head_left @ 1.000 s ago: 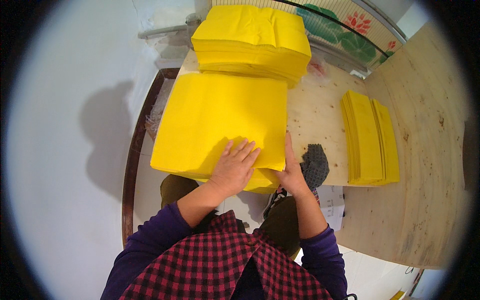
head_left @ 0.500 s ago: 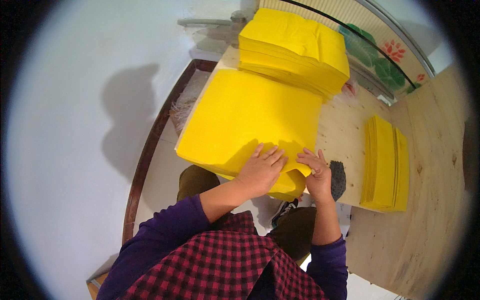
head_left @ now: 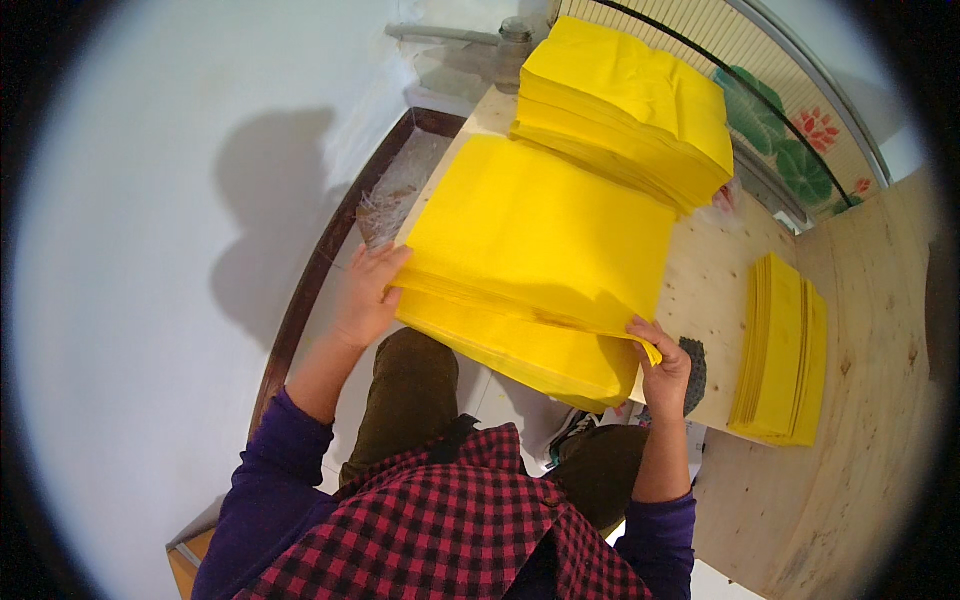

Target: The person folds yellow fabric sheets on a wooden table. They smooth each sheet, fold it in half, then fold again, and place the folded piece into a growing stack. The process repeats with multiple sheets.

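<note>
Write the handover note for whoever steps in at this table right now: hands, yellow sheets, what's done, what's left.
Left hand: gripping the left edge of the big yellow sheet stack, fingers on top.
Right hand: pinching the stack's near right corner, lifting the top few sheets.
The stack overhangs the near edge of the plywood table. A thicker folded yellow pile sits behind it; a slim finished-looking pile lies to the right.
Done: the two side piles look set down.
Left: probably separating the gripped top sheets; the stack is mostly untouched.
</note>
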Tool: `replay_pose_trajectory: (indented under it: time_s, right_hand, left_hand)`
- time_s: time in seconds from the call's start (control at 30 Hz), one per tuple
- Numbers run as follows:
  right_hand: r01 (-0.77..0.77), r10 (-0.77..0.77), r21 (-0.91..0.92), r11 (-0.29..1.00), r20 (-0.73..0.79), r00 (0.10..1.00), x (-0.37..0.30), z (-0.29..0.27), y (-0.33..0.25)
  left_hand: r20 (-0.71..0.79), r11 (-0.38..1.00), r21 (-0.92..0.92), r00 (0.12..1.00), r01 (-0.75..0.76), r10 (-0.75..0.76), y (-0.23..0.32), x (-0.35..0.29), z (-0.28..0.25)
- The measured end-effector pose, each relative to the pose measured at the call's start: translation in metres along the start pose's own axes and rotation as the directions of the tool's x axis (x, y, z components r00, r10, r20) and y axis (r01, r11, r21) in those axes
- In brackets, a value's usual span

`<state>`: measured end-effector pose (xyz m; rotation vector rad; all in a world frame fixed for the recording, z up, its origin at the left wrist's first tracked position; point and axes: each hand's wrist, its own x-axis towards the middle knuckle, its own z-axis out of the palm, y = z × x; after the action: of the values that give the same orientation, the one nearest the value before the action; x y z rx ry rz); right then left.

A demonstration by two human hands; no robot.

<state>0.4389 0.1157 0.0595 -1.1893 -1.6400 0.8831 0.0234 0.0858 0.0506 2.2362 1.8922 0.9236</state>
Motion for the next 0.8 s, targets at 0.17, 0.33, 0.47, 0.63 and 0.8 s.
replay_pose_trajectory:
  time_s: [0.17, 0.33, 0.47, 0.63, 0.8]
  right_hand:
    - [0.033, -0.031, -0.06, 0.998, 0.035, 0.999, -0.003, -0.002, 0.007]
    - [-0.024, 0.026, -0.039, 0.999, 0.043, 0.999, -0.005, -0.002, 0.01]
    - [-0.032, 0.032, -0.003, 0.999, 0.046, 0.998, -0.006, -0.001, 0.009]
    - [-0.074, 0.076, -0.09, 0.993, 0.022, 0.997, -0.004, 0.0, 0.004]
    - [-0.244, 0.24, -0.084, 0.966, -0.055, 0.969, -0.003, 0.0, 0.002]
  left_hand:
    - [-0.004, 0.978, -0.211, 1.0, 0.005, -0.006, -0.043, 0.001, 0.012]
    - [-0.001, 0.929, -0.365, 0.998, -0.055, 0.059, -0.049, 0.005, 0.018]
    - [0.033, 0.895, -0.442, 0.998, 0.061, -0.052, -0.036, 0.009, 0.017]
    - [0.073, 0.875, -0.48, 0.991, -0.067, 0.116, -0.042, 0.024, 0.01]
    - [0.267, 0.79, -0.557, 0.956, 0.257, -0.123, -0.041, 0.037, 0.007]
